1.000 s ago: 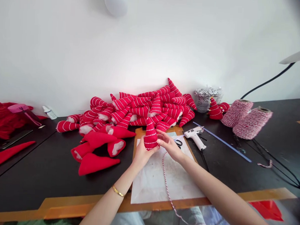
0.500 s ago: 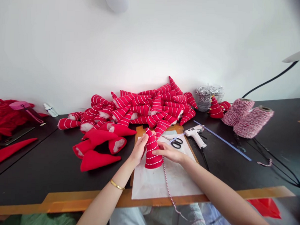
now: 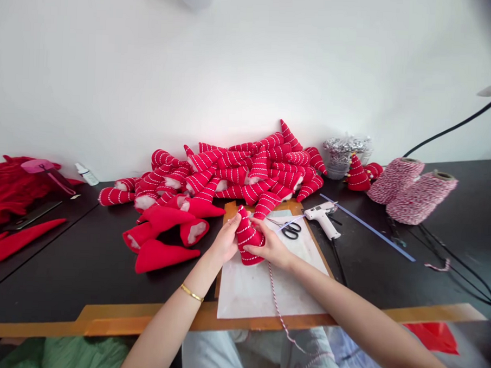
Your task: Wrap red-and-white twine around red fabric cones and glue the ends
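Observation:
A stuffed red fabric cone (image 3: 249, 239), wound with red-and-white twine, is held between both hands above a white sheet (image 3: 240, 300). My left hand (image 3: 227, 240) grips its left side near the tip. On the right side, my right hand (image 3: 270, 246) is closed around it, fingers across the front. From under the cone a loose length of twine (image 3: 274, 294) runs down over the table edge to my lap. Black-handled scissors (image 3: 291, 230) lie on the sheet to the right. Beside them rests a white glue gun (image 3: 323, 217).
Behind is a pile of twine-wound cones (image 3: 233, 175); plain red cones (image 3: 165, 256) lie left. Two twine spools (image 3: 421, 200), a blue-white stick (image 3: 373, 230) and a tub of silver tinsel (image 3: 344, 153) stand or lie right. Red fabric (image 3: 9, 190) is heaped far left.
Both hands have tilted the cone and turned it, its tip now leaning left. My right hand has wrapped further around it. The camera view has shifted slightly.

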`<state>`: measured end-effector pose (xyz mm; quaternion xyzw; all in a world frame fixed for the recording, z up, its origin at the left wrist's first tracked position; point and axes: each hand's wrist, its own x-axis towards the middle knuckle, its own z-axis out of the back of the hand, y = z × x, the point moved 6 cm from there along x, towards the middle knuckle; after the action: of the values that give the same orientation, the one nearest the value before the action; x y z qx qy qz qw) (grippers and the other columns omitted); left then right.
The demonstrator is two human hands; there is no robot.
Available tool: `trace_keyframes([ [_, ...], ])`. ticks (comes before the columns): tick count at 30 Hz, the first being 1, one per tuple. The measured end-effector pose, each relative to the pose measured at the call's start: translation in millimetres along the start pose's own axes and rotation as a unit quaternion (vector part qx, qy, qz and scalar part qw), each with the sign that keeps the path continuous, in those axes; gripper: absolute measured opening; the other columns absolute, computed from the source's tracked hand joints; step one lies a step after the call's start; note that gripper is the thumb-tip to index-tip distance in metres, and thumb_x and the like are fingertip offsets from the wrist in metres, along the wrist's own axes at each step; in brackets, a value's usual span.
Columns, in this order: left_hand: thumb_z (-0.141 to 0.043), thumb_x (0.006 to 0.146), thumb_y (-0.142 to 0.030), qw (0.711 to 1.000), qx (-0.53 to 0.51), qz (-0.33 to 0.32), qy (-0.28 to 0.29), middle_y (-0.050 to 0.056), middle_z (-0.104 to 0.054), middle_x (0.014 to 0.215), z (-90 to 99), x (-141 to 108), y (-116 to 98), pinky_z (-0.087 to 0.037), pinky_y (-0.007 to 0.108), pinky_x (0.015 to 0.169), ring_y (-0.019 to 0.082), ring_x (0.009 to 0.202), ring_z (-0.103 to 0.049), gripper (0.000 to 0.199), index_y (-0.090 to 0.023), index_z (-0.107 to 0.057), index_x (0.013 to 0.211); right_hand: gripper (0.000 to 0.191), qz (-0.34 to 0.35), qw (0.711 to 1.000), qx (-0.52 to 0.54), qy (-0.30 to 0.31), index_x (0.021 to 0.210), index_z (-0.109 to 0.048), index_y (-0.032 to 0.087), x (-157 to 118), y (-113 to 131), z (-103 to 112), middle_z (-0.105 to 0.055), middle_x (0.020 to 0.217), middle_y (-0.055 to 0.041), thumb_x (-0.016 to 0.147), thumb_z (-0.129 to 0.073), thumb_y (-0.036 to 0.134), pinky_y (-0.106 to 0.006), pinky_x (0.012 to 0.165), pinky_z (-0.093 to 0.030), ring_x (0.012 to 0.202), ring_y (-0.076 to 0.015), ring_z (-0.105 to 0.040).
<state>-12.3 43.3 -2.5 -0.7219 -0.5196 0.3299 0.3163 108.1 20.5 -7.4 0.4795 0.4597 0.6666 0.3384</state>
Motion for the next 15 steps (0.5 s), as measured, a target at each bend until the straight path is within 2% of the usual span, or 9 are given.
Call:
trace_keyframes([
  [4,-0.085,0.077,-0.038,1.000,-0.019,0.014,-0.003,0.004,-0.075,0.085,4.0,1,1,-0.056,0.028,0.076,0.016,0.074,-0.070,0.034,-0.014,-0.072,0.097,0.085,0.010,0.999,-0.049,0.008,0.152,-0.041,0.021,-3,2,-2,-0.065,0.135,-0.0123,0.076,-0.079,0.026,-0.047,0.103,-0.051,0.119,-0.0312,-0.065],
  [7,-0.083,0.078,-0.042,1.000,-0.025,-0.004,-0.011,0.004,-0.075,0.089,2.6,3,0,-0.057,0.029,0.080,0.016,0.079,-0.070,0.034,-0.016,-0.071,0.098,0.094,-0.016,1.000,-0.014,-0.010,0.158,-0.033,0.025,0,-3,3,-0.062,0.141,-0.0114,0.077,-0.080,0.029,-0.048,0.105,-0.050,0.123,-0.0306,-0.063],
  [11,-0.083,0.074,-0.052,0.998,0.027,-0.033,0.035,0.010,-0.074,0.112,-7.0,0,1,-0.053,0.040,0.098,0.027,0.107,-0.069,0.053,-0.018,-0.068,0.112,0.086,-0.038,0.996,0.036,-0.070,0.153,-0.042,0.023,6,-9,16,-0.056,0.147,-0.0118,0.078,-0.080,0.039,-0.051,0.113,-0.042,0.134,-0.0319,-0.055],
  [13,-0.090,0.067,-0.044,0.993,0.101,-0.039,0.038,0.012,-0.072,0.122,-6.5,-3,5,-0.047,0.045,0.106,0.032,0.119,-0.065,0.061,-0.019,-0.068,0.118,0.081,-0.020,0.998,0.037,-0.048,0.149,-0.047,0.022,8,-5,12,-0.060,0.142,-0.0114,0.076,-0.081,0.039,-0.051,0.112,-0.043,0.130,-0.0320,-0.057],
  [15,-0.087,0.071,-0.046,0.985,0.170,-0.042,-0.003,0.014,-0.071,0.126,0.8,-4,10,-0.043,0.046,0.111,0.035,0.125,-0.062,0.058,-0.019,-0.070,0.119,0.075,0.019,0.999,0.027,-0.001,0.142,-0.054,0.022,7,1,2,-0.065,0.135,-0.0101,0.074,-0.083,0.035,-0.048,0.110,-0.046,0.124,-0.0308,-0.061],
])
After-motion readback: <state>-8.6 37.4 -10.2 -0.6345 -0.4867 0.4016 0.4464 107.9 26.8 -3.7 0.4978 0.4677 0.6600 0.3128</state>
